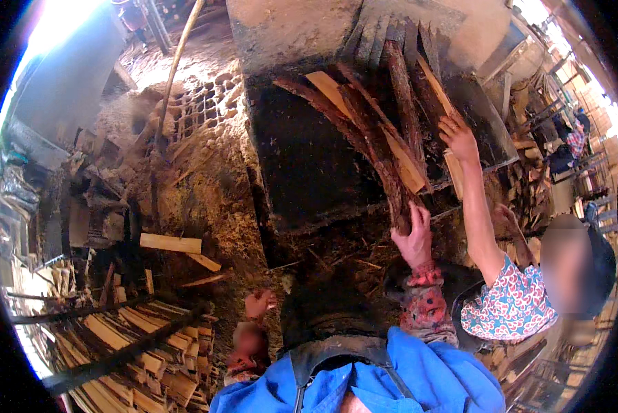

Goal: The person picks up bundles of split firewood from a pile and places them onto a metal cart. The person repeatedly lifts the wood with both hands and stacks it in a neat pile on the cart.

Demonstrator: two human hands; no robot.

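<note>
My right hand (pixel 413 237) is closed on the near end of a bark-covered wood slab (pixel 384 162), which slants away to the far left over a dark table surface. Against it lie a pale split piece (pixel 403 164) and other rough strips, bunched at the near end and fanned at the far end. My left hand (pixel 259 301) hangs low to the left, holding nothing, with its fingers loosely apart. To the right, a co-worker's hand (pixel 458 138) touches a long pale-edged strip (pixel 435 84).
The dark table (pixel 302 151) has a front edge beyond my right hand. Stacked split wood (pixel 150 351) fills the lower left, behind a dark bar. Loose boards (pixel 171 243) lie on the dirt floor. A co-worker in a patterned shirt (pixel 505 303) is close on my right.
</note>
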